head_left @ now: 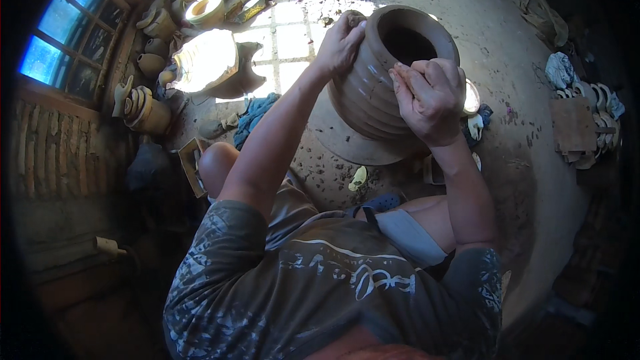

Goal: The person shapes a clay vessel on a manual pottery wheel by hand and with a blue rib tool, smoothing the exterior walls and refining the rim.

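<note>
A large brown clay pot (370,97) with ridged walls and a wide dark mouth stands in front of me on a round board (347,150). My left hand (340,45) is at the far left of its rim, with fingers closed round what looks like a lump of clay (355,19). At the near right side of the rim is my right hand (432,99), its fingers curled and pinched together against the pot's upper wall. Whatever those fingers hold, if anything, is hidden. Both forearms reach forward, one on each side of the pot.
Several clay vessels (152,63) line the left wall under a window (60,23). A broad pale sunlit piece (207,60) stands nearby, beside a blue-green cloth (253,120). Clay crumbs (327,177) litter the floor. Stacked curved pieces (597,103) are at the far right.
</note>
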{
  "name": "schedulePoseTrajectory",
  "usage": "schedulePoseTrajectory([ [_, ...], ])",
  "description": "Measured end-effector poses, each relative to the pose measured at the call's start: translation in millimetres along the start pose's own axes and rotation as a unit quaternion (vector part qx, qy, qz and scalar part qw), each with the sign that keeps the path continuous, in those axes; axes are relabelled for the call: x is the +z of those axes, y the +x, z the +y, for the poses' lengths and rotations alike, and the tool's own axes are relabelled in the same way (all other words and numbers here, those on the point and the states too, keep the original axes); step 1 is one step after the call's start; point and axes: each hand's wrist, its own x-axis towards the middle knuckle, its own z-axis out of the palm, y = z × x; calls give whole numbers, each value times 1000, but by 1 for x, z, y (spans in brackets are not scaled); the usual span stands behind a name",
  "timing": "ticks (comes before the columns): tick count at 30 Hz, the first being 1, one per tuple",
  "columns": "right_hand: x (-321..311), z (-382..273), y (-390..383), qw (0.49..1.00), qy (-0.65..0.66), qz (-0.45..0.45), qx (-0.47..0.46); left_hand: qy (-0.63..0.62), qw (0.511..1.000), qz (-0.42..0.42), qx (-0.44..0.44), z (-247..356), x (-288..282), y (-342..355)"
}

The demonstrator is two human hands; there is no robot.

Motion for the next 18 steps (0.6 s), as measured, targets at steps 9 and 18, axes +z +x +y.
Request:
schedulePoseTrajectory([
  [9,-23,40,-21,996,77,11,-38,-77,995,-50,25,-9,-3,12],
  [18,-6,92,-98,887,298,125,330,100,984,10,150,1,4,-11],
])
